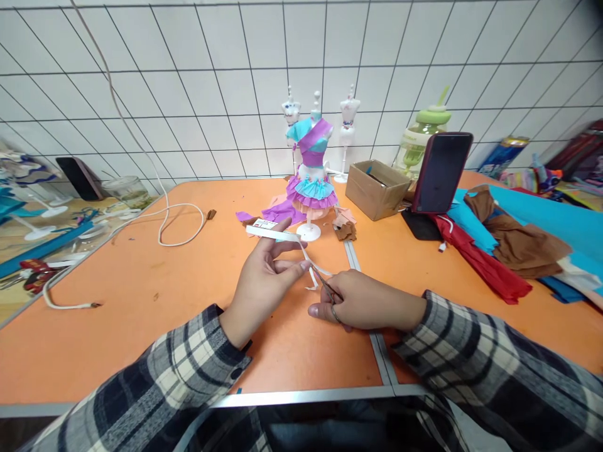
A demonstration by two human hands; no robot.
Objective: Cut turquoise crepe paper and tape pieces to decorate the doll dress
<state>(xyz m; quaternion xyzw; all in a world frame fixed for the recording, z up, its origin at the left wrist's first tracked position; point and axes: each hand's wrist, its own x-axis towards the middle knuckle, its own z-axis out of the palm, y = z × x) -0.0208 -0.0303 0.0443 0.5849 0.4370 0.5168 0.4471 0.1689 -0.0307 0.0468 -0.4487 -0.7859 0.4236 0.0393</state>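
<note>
My left hand (262, 276) pinches a white strip of tape or paper (273, 233) between thumb and fingers; the strip runs from above the hand down to the right. My right hand (362, 302) is closed on small scissors (324, 285), whose blades point up-left at the strip's trailing end (311, 276). Both hands hover over the orange table (141, 295) near its front edge. Just behind them stands a small white mannequin (311, 172) dressed in purple, teal and pink paper.
Two bare mannequins (348, 125) stand by the tiled wall. A cardboard box (377, 188), a propped phone (440, 172) and a green-lidded bottle (424, 135) sit right of centre. Red, brown and blue paper (513, 245) lies at right. A white cable (174, 220) loops at left.
</note>
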